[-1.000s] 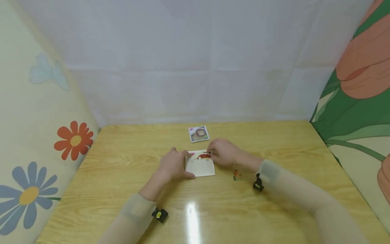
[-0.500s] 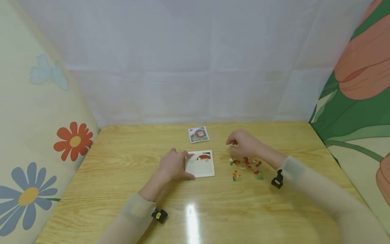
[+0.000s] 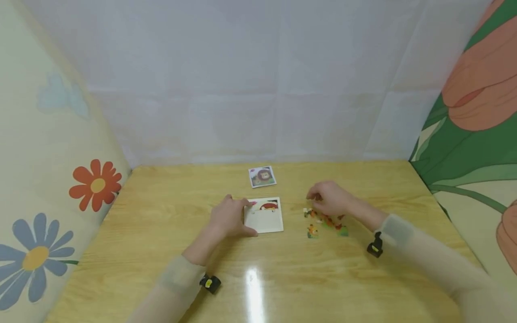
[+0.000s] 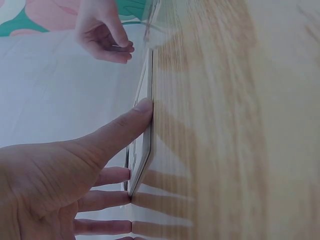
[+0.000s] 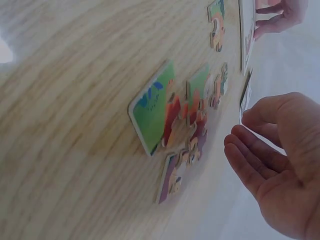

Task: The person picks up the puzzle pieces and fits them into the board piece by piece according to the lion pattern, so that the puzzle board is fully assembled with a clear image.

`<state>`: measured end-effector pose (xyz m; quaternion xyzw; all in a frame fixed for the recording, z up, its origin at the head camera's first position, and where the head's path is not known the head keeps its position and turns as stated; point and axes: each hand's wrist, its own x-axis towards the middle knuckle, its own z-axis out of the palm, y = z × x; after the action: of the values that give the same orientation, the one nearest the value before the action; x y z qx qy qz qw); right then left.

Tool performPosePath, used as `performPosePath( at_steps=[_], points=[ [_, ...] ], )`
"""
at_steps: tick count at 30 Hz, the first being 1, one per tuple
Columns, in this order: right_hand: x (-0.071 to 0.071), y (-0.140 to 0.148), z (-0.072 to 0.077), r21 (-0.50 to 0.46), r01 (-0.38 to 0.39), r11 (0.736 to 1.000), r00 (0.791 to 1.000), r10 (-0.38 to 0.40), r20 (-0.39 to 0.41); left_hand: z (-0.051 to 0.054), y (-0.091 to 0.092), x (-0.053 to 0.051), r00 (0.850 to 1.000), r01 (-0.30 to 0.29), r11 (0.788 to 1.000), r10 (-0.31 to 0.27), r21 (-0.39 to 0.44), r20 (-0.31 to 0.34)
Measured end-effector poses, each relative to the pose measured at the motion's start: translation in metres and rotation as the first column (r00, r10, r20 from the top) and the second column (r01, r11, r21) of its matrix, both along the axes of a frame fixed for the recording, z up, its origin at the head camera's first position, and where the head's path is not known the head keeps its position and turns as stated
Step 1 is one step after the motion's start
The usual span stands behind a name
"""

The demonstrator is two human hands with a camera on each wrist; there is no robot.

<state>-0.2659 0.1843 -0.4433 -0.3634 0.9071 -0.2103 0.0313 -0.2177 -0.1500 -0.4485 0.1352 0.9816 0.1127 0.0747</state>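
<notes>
A pale square puzzle board (image 3: 264, 223) lies in the middle of the table, with a red and white picture strip along its upper part. My left hand (image 3: 229, 218) rests at its left end, thumb on the near edge and straight fingers (image 4: 105, 201) at the left side. My right hand (image 3: 331, 198) hovers over the far side of a cluster of puzzle pieces (image 3: 327, 220). Its fingers (image 5: 247, 155) bend loosely, with nothing visible between them. Green, red and orange pieces show in the right wrist view, including a green corner piece (image 5: 152, 107).
Behind the board lies a small lion picture card (image 3: 262, 176). One orange puzzle piece (image 3: 312, 231) sits apart, nearer the front. A white cloth (image 3: 258, 89) hangs at the table's back, and printed flower panels (image 3: 36, 224) stand at both sides.
My right hand has left the board's upper right corner and moved right, over the loose pieces, which came into sight. My left hand stays at the board.
</notes>
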Motion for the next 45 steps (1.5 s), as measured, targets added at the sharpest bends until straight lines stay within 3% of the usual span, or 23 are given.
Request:
performPosePath(
  at_steps=[4, 9, 19, 32, 38, 45],
  points=[
    [0.003, -0.002, -0.008, -0.018, -0.014, 1.000, 0.999, 0.015, 0.029, 0.001, -0.002, -0.001, 1.000, 0.000, 1.000, 0.000, -0.003, 0.000],
    [0.008, -0.002, -0.015, 0.026, -0.059, 0.998, 0.997, 0.058, 0.052, 0.000, -0.002, 0.001, 1.000, 0.013, 1.000, -0.013, -0.006, 0.016],
    [0.020, -0.007, -0.014, 0.071, -0.082, 0.994, 0.996, 0.079, 0.042, -0.002, 0.000, 0.004, 1.000, 0.003, 1.000, -0.003, -0.004, 0.031],
    [0.011, -0.033, -0.006, -0.015, -0.008, 1.000, 0.999, 0.008, 0.042, -0.002, 0.001, 0.005, 0.999, 0.011, 1.000, -0.010, -0.013, 0.033],
    [0.006, -0.058, 0.008, -0.047, -0.048, 0.998, 0.999, 0.049, 0.019, -0.002, -0.001, 0.001, 0.999, -0.012, 1.000, 0.012, -0.002, 0.033],
    [0.003, -0.091, 0.009, -0.097, -0.103, 0.990, 0.994, 0.107, 0.032, 0.002, -0.003, -0.004, 0.999, 0.001, 1.000, -0.001, 0.004, 0.036]
  ],
)
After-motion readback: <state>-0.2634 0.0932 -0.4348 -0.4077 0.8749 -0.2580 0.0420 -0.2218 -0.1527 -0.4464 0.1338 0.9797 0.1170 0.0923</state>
